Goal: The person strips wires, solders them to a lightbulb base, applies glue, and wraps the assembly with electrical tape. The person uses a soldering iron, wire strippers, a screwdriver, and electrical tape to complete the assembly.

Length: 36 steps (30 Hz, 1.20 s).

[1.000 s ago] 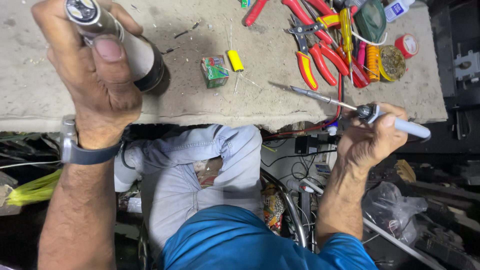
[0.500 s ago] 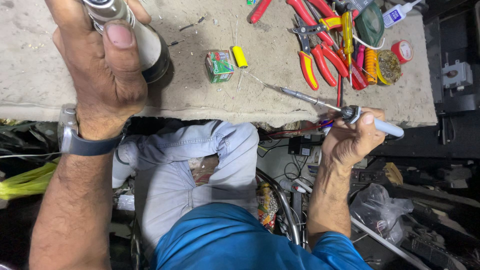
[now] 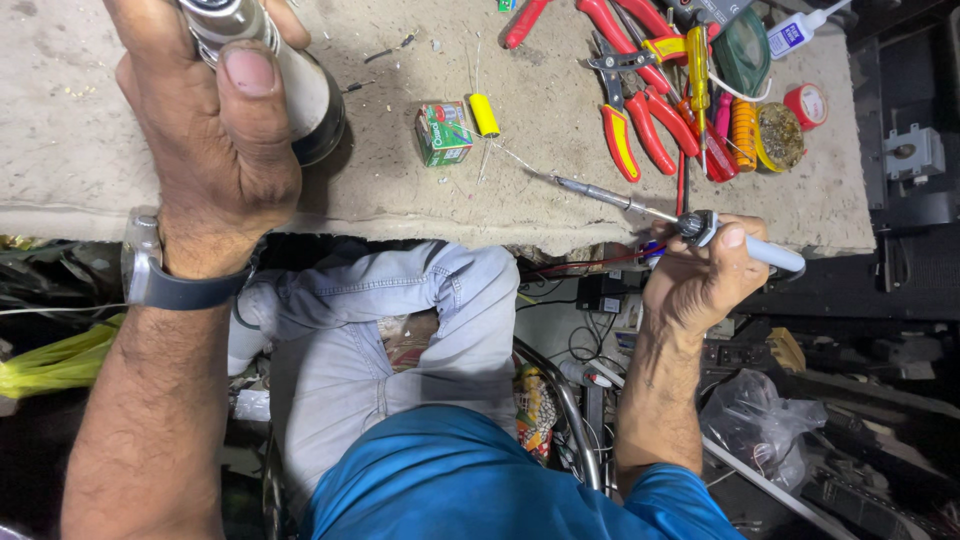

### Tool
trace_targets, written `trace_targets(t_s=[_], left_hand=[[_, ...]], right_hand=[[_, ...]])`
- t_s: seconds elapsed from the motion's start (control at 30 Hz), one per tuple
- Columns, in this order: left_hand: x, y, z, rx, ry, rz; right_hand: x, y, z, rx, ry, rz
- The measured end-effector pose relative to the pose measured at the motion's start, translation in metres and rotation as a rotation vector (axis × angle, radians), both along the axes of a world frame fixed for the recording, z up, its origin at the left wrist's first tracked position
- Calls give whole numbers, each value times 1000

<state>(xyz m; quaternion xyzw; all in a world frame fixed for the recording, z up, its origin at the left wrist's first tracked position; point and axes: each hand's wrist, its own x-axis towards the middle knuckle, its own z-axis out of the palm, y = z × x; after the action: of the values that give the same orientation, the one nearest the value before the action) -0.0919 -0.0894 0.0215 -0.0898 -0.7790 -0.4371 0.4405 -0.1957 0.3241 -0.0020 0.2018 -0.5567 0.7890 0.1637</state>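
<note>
My left hand (image 3: 215, 130) grips a metal cylindrical torch-like device (image 3: 270, 60), silver at one end and black at the rim, held over the worn bench top (image 3: 90, 150). My right hand (image 3: 705, 275) holds a soldering iron (image 3: 690, 225) by its pale blue handle at the bench's front edge, its metal tip pointing left toward a small green box (image 3: 443, 133) and a yellow capacitor (image 3: 484, 114). The iron's tip hovers just right of thin wire leads beside the capacitor.
Red-handled pliers and cutters (image 3: 640, 110), a yellow screwdriver (image 3: 697, 60), a coil of solder (image 3: 743, 133), a brass-wool tip cleaner (image 3: 781, 135), a red tape roll (image 3: 806, 105) and a glue bottle (image 3: 795, 32) lie at the right of the bench. Cables and clutter lie below it.
My right hand and the soldering iron have moved left, bringing the tip closer to the capacitor. My left hand with the cylinder has risen toward the top of the view.
</note>
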Motion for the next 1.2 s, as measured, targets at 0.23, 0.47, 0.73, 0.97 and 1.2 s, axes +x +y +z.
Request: trace_targets(t_s=[0.23, 0.47, 0.73, 0.97, 1.2], left_hand=[[1, 2, 4, 23, -1, -7], [2, 3, 6, 24, -2, -6], [0, 0, 4, 0, 31, -27], [-1, -1, 5, -28, 49, -20], [0, -2, 5, -36, 63, -14]], right_hand=[[-2, -2, 0, 4, 14, 2], [-2, -4, 2, 12, 17, 11], [0, -6, 3, 18, 4, 7], [-2, -8, 4, 30, 11, 0], [-2, -9, 4, 51, 9, -10]])
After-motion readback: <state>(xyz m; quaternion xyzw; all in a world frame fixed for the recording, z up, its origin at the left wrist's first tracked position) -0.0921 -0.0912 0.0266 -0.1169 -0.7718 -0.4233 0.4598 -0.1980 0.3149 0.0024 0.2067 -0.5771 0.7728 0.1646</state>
